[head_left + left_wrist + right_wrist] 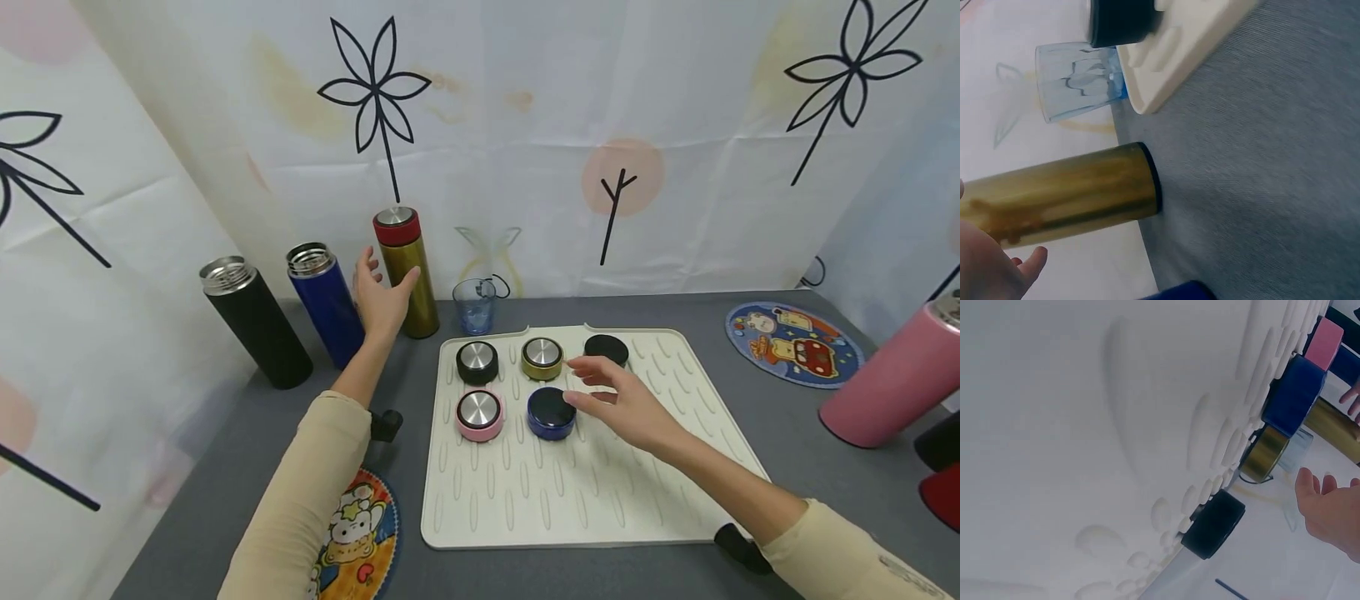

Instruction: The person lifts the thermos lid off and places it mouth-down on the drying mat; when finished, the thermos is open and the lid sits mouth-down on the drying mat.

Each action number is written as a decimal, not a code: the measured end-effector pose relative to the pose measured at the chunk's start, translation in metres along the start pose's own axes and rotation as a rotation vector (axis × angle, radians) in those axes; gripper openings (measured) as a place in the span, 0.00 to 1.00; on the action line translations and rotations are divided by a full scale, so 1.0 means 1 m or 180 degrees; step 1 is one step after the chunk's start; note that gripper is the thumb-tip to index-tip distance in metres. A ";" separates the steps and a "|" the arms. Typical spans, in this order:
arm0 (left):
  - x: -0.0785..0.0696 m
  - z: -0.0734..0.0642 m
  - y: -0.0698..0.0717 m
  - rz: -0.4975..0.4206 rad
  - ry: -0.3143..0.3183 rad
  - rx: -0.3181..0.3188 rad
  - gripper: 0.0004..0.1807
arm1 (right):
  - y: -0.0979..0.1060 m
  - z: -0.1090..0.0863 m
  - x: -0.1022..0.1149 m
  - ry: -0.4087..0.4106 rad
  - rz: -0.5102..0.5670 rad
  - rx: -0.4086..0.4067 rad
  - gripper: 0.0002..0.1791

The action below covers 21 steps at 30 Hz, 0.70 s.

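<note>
A gold thermos (pixel 417 283) with a red band and steel-topped lid stands upright at the back. My left hand (pixel 381 302) is beside it, fingers and thumb spread around its left side; in the left wrist view the hand (pixel 988 265) appears apart from the bottle. Above the white mat (pixel 600 508) hovers my right hand (pixel 626 408), holding nothing. Nearest to it are a blue lid (pixel 551 413), a gold lid (pixel 542 358) and a black lid (pixel 606 349). Further left on the mat sit a black steel-topped lid (pixel 477 362) and a pink lid (pixel 479 414).
Lidless black (pixel 258 325) and blue (pixel 327 304) bottles stand at the left. A clear glass (pixel 474 307) is behind the mat. At right are a cartoon placemat (pixel 795 344) and a pink bottle (pixel 892 379); another placemat (pixel 356 537) lies at front left.
</note>
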<state>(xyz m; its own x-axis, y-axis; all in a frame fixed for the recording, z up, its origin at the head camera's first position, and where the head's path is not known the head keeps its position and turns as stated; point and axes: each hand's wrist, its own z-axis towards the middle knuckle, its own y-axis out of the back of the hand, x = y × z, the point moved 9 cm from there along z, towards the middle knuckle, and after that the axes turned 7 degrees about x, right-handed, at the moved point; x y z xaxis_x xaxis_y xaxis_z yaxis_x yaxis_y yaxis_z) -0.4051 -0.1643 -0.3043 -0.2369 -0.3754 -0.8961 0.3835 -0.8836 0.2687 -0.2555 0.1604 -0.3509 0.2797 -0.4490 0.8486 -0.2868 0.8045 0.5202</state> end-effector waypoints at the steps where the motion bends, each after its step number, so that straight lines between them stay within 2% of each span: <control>1: -0.001 0.002 -0.002 -0.0018 0.0002 -0.0008 0.43 | 0.001 -0.002 0.000 0.0002 0.0019 -0.0017 0.28; 6: -0.005 0.008 -0.009 -0.0015 0.0030 -0.0062 0.44 | 0.006 -0.009 0.001 0.0002 0.0088 -0.0072 0.26; 12: -0.001 0.014 -0.010 0.0146 0.0173 -0.0132 0.43 | 0.008 -0.016 0.001 -0.0087 0.0221 -0.0059 0.26; 21: 0.002 0.020 -0.015 0.0300 0.0225 0.0008 0.46 | 0.004 -0.026 -0.002 -0.0269 0.0587 0.0109 0.27</control>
<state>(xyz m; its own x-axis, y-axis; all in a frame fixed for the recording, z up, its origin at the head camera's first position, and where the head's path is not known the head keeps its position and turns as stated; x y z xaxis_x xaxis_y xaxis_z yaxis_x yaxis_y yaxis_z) -0.4289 -0.1569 -0.3033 -0.1362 -0.4362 -0.8895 0.3988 -0.8460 0.3539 -0.2338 0.1744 -0.3533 0.1422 -0.3276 0.9340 -0.3575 0.8629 0.3571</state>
